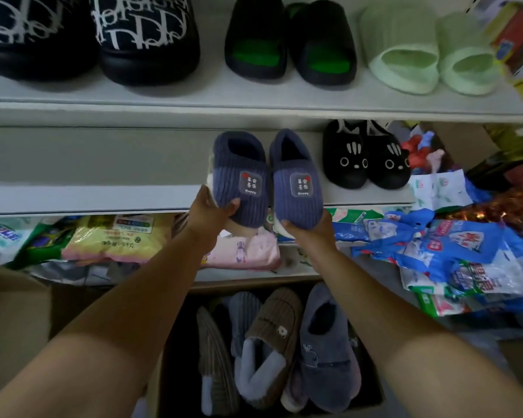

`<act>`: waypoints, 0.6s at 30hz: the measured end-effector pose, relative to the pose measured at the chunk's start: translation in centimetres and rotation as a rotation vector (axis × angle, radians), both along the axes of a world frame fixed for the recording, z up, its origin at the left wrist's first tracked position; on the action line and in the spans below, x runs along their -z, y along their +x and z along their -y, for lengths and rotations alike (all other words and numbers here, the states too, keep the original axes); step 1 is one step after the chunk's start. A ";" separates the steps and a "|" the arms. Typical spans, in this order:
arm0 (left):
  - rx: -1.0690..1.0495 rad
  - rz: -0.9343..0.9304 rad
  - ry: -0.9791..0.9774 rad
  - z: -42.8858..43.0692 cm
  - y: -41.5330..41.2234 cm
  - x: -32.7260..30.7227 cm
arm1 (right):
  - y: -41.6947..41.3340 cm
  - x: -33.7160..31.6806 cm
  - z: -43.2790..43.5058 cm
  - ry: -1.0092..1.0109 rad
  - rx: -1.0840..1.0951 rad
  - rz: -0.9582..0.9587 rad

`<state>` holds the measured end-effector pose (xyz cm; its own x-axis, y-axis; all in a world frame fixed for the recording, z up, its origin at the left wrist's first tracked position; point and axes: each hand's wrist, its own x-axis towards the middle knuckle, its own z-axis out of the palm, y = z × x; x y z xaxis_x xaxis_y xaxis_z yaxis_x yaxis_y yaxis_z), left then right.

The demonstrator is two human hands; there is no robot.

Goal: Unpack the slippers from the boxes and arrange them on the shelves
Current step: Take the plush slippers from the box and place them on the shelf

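Observation:
Two blue ribbed slippers with grey patches are at the front edge of the middle shelf (pixel 103 194). My left hand (pixel 207 212) grips the toe of the left blue slipper (pixel 239 176). My right hand (pixel 310 229) grips the toe of the right blue slipper (pixel 296 179). Their heels point into the shelf and their toes stick out past its edge. Below my arms an open cardboard box (pixel 163 387) holds several more slippers, among them a brown one (pixel 272 330) and a grey one (pixel 326 351).
A pair of black cat-face slippers (pixel 366 158) stands right of the blue pair. The top shelf carries black patterned slippers (pixel 145 37), black-and-green slides (pixel 290 40) and pale green slides (pixel 429 52). Packaged goods (pixel 465 260) are piled at the right and on the lower shelf.

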<state>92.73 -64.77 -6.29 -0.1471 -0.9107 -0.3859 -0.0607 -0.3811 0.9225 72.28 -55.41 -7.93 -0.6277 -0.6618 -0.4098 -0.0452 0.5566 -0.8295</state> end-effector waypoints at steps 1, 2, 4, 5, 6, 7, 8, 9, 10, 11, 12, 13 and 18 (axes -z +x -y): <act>0.017 0.032 -0.033 0.6 -0.2 0.3 | -0.2 0.1 0.3 0.005 -0.006 -0.039; 0.046 0.090 -0.071 1.3 -0.3 0.4 | -0.5 0.2 0.7 0.002 -0.013 -0.064; 0.119 0.297 -0.182 3.3 -0.8 0.5 | -1.5 0.3 2.0 -0.024 -0.038 -0.093; 0.159 0.402 -0.239 4.4 -1.0 0.6 | -2.0 0.4 2.9 -0.037 -0.049 -0.107; 0.205 0.481 -0.285 5.2 -1.3 0.7 | -2.6 0.3 3.6 -0.033 -0.060 -0.122; 0.248 0.517 -0.316 5.6 -1.6 0.9 | -3.3 0.4 4.4 -0.025 -0.081 -0.152; 0.285 0.513 -0.330 5.6 -1.9 0.9 | -3.9 0.5 5.0 -0.007 -0.104 -0.190; 0.320 0.489 -0.329 5.5 -2.1 1.1 | -4.5 0.6 5.5 0.000 -0.130 -0.228; 0.342 0.472 -0.323 5.4 -2.3 1.3 | -4.8 0.6 5.7 0.005 -0.154 -0.258; 0.354 0.478 -0.318 5.4 -2.3 1.8 | -5.2 0.8 6.0 0.012 -0.179 -0.306; 0.372 0.502 -0.321 5.4 -2.2 2.4 | -5.5 1.0 6.1 0.028 -0.203 -0.372; 0.384 0.535 -0.342 5.5 -2.0 3.2 | -5.8 1.3 6.2 0.043 -0.232 -0.442; 0.406 0.568 -0.408 7.3 -2.6 4.4 | -7.6 2.3 7.1 -0.032 -0.326 -0.511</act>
<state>90.14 -72.04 -10.67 -0.3781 -0.9136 -0.1495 -0.6231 0.1317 0.7709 64.72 -62.55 -10.21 -0.5026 -0.8601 -0.0871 -0.6060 0.4223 -0.6741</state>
